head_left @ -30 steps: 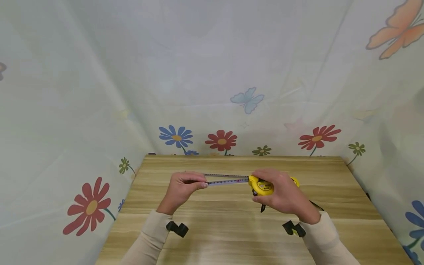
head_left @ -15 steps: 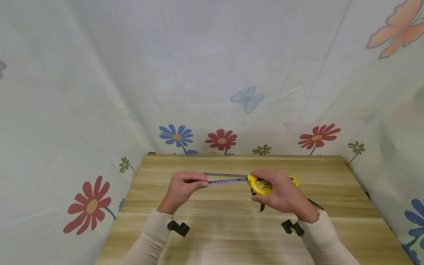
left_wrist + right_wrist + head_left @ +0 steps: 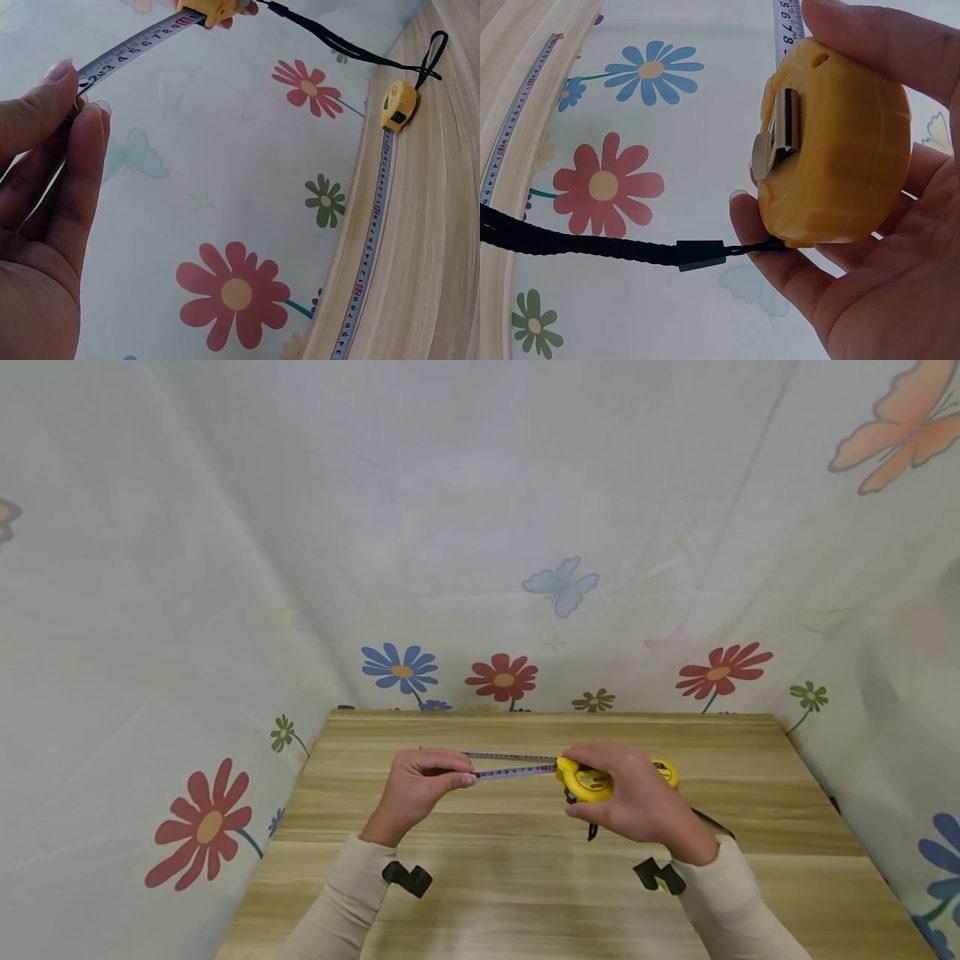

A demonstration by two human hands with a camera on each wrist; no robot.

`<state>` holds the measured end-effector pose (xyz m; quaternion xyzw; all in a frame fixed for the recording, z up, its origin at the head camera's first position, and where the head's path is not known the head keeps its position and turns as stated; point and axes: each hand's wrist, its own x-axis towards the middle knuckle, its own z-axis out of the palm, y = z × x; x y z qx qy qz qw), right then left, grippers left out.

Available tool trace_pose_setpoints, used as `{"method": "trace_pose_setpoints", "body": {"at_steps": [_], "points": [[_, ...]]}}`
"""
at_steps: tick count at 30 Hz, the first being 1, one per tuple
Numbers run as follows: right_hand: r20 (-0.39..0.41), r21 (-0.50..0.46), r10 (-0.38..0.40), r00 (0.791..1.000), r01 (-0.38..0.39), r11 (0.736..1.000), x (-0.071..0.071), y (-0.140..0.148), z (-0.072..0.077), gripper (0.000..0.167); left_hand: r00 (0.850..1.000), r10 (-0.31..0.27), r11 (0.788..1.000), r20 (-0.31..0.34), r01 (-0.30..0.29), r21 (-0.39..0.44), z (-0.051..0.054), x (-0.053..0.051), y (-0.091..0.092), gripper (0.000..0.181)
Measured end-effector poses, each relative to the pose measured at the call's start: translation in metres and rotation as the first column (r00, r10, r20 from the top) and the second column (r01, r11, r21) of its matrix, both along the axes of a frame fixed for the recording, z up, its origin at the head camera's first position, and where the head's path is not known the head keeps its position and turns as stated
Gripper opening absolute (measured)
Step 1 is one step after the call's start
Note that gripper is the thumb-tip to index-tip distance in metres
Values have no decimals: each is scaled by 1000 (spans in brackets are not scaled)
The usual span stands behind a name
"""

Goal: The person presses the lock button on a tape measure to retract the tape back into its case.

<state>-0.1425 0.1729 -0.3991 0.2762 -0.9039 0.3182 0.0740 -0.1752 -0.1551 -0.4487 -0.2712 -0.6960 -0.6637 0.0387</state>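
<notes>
My right hand (image 3: 633,789) grips the yellow case of a tape measure (image 3: 588,781), with the thumb and fingers round it. A short length of its blade (image 3: 139,49) runs out to my left hand (image 3: 420,789), whose thumb and fingertips pinch the blade's end. This tape is held above the table. Behind it, on the tabletop, lies a second yellow tape measure (image 3: 399,105) with its blade (image 3: 371,240) drawn out to the left. My right hand partly hides the second case in the head view. In the right wrist view, a metal clip (image 3: 786,124) shows on the held case.
The wooden table (image 3: 510,868) meets a white flowered curtain (image 3: 465,527) at the back and sides. From the held case hangs a black wrist strap (image 3: 592,244). Another black strap (image 3: 429,67) lies on the table by the second tape measure.
My hands have come slightly closer together, the right one moving left with the case and the left one a little right. Less blade shows between them.
</notes>
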Motion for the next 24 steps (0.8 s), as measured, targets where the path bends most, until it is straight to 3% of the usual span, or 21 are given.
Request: {"method": "trace_pose_setpoints", "body": {"at_steps": [24], "points": [[-10, -2, 16, 1000, -16, 1000, 1, -1, 1, 63, 1000, -6, 1000, 8, 6, 3, 1, 1, 6, 10]]}}
